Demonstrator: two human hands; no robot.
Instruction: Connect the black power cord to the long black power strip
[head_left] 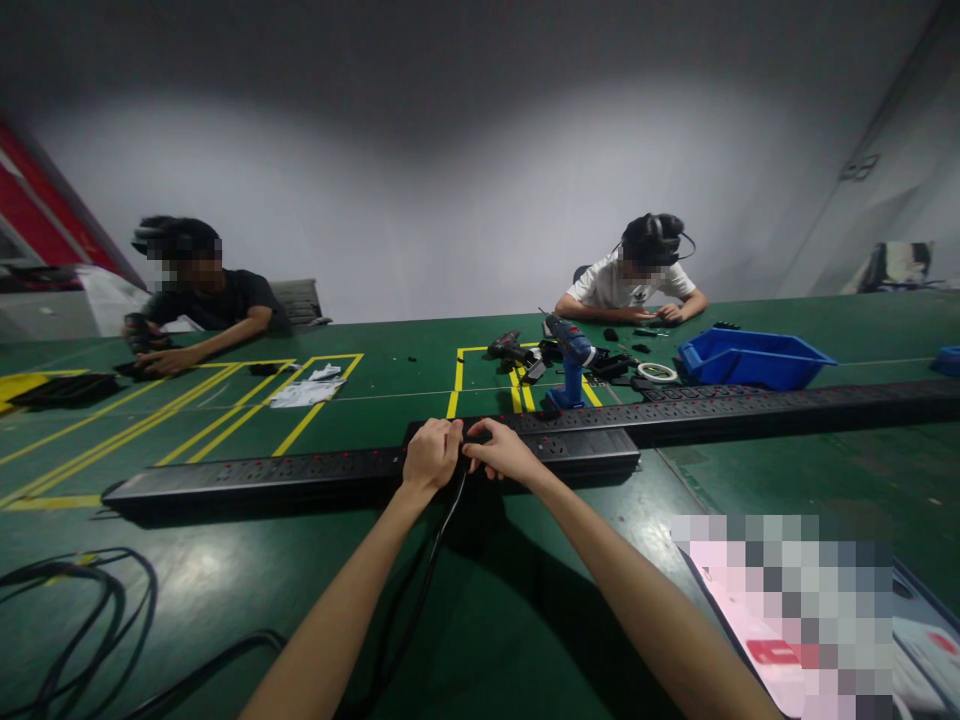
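A long black power strip [300, 472] with rows of sockets and small red marks lies across the green table. Over its middle-right part, my left hand [433, 455] is closed, its fingers curled and what they hold hidden. Close beside it, my right hand [504, 452] is pinched, thumb and fingertips at the upper end of a thin black cable [444, 525]. This cable runs down from between the hands toward the table's near side. The exact spot where the cable end meets the strip is covered by my fingers.
Another long power strip [750, 408] extends right, behind the first. Beyond stand a blue cordless drill [574, 350], a blue bin [757, 360] and a tape roll [657, 373]. Coiled cable [112, 600] lies near left, a pink-white item [739, 610] near right. Two people sit opposite.
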